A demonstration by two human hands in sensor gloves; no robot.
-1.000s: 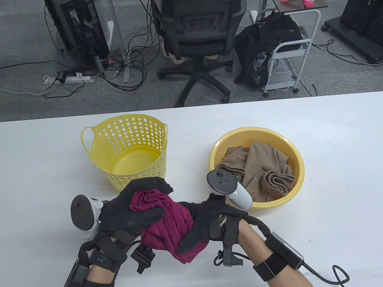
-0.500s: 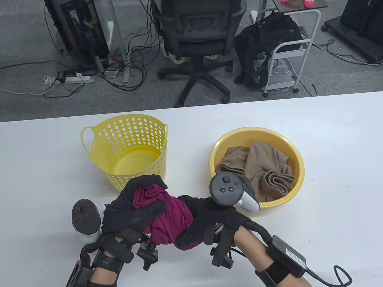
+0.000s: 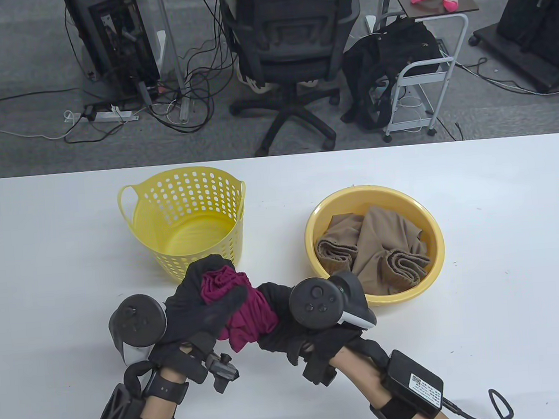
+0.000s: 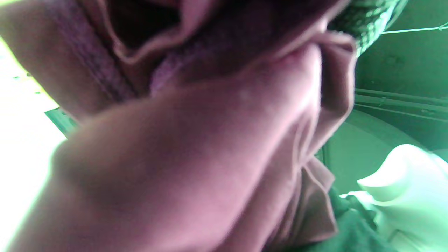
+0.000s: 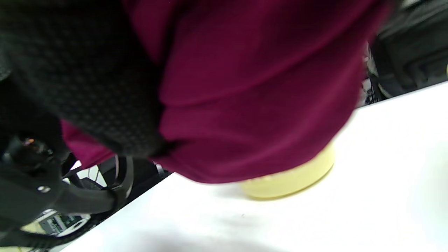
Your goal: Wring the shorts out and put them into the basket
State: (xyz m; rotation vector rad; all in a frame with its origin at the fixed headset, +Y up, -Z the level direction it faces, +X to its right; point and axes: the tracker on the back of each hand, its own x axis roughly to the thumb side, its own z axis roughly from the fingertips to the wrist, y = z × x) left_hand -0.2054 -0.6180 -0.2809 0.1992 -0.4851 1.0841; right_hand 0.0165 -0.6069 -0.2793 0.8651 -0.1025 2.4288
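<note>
- I am gripping the bunched maroon shorts (image 3: 241,307) with my left hand (image 3: 205,305) and right hand (image 3: 294,329), above the table's (image 3: 505,250) near edge.
- The yellow perforated basket (image 3: 186,221) is standing just beyond, the yellow basin (image 3: 423,222) at right.

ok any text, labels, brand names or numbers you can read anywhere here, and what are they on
Nothing can be read as words.
White label on the black box strapped to the right forearm: a small code square and lines of print, too small to read.
Buttons on the right hand's tracker: marks too small to read.
Basket, basin, shorts: no text visible.
</note>
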